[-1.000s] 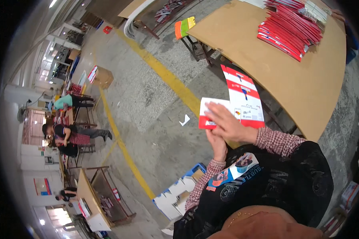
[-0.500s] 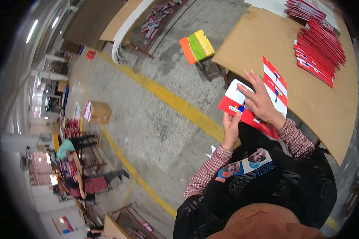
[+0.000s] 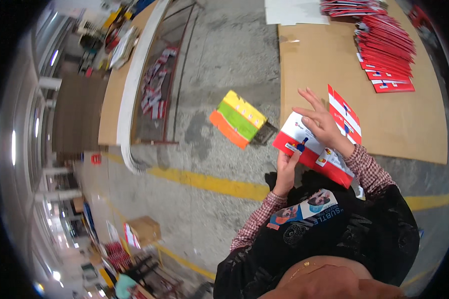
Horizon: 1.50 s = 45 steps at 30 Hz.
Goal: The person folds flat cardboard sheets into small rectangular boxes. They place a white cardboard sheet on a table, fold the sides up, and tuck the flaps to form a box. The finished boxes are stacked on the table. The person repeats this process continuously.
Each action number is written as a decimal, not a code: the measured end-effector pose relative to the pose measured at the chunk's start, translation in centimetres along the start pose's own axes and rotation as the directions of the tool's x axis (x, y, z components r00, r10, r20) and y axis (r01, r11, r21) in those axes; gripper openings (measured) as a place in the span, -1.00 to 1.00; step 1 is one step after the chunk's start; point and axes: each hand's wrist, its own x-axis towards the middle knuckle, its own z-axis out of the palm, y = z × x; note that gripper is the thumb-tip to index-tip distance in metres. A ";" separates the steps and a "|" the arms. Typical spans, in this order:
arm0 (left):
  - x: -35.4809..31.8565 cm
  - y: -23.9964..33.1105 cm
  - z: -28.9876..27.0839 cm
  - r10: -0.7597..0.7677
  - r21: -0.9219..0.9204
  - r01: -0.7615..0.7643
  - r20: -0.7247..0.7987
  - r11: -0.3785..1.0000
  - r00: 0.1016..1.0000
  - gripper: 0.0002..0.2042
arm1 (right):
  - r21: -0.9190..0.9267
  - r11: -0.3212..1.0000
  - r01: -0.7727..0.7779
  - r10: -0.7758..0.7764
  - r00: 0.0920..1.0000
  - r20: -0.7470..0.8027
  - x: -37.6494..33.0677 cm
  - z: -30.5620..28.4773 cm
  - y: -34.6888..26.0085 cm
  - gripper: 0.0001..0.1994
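A flat red-and-white printed carton is held in front of my body. My left hand grips its lower left edge, the thumb on top and the other fingers underneath. Over the carton's upper right side is my right hand, open, its fingers stretched out and lifted. Whether its palm touches the card cannot be made out. Just behind that hand, at the edge of the table, lies another red-and-white printed piece. My right hand and wrist hide where it meets the carton.
Stacks of red folded cartons lie at the table's far right, with white sheets at the far edge. A stool topped with an orange, green and yellow box stands left of the table. Further left are a long bench and a cardboard box.
The view has swung round, shifting the room. My right hand's fingers have lifted off the carton, uncovering more of its print. My left hand keeps its grip.
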 end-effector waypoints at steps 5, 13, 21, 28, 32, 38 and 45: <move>7.1 4.2 -4.6 -0.135 0.078 0.124 0.149 0.989 0.980 -0.56 | 0.460 0.861 -0.215 0.264 0.963 -0.044 5.6 0.6 0.2 -0.73; 14.5 9.0 -6.4 -0.319 0.272 0.219 0.410 0.937 0.855 -0.60 | 0.576 0.777 -0.255 0.498 0.808 -0.315 8.4 0.6 -1.7 -0.84; 17.1 7.4 -4.3 -0.457 0.362 0.293 0.554 0.885 0.696 -0.62 | 0.535 0.807 -0.248 0.556 0.626 -0.547 5.6 -0.4 -0.4 -0.94; 17.2 6.3 -0.7 -0.498 0.379 0.326 0.597 0.866 0.629 -0.62 | 0.674 0.707 -0.216 0.679 0.477 -0.559 2.9 -2.6 0.4 -0.95; 18.3 5.2 1.2 -0.525 0.390 0.352 0.617 0.851 0.587 -0.61 | 0.829 0.555 -0.070 0.778 0.395 -0.488 1.8 -3.6 1.5 -0.89; 20.8 3.3 3.4 -0.563 0.476 0.302 0.671 0.826 0.482 -0.61 | 0.551 0.798 -0.243 0.599 0.408 -0.689 1.0 -5.6 2.4 -0.85; 26.1 -2.2 3.8 -0.731 0.636 0.365 0.557 0.680 0.394 -0.58 | 0.222 0.693 -0.686 0.366 0.069 -0.928 0.8 -6.8 9.8 -0.82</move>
